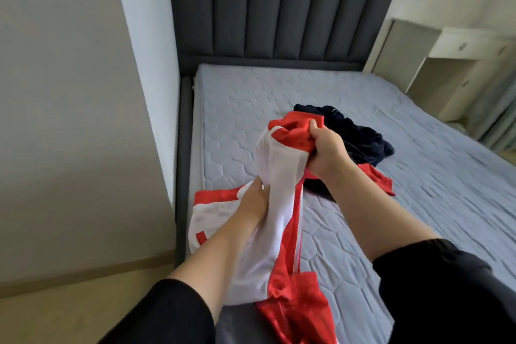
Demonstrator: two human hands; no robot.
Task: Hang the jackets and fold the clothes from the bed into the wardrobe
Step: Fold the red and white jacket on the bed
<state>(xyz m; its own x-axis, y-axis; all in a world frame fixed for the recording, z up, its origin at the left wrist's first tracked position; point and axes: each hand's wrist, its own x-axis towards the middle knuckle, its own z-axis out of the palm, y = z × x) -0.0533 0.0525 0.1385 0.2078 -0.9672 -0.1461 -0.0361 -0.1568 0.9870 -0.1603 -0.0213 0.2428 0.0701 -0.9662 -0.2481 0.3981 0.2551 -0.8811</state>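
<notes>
Red-white jacket [279, 204] gripped by both hands over bed [363, 109]

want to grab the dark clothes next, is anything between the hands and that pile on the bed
Yes. Both hands are busy with the red and white jacket: the right hand grips its red end directly in front of the dark pile, and the left hand holds the white part lower down. Part of the jacket also lies against the pile on the mattress.
</notes>
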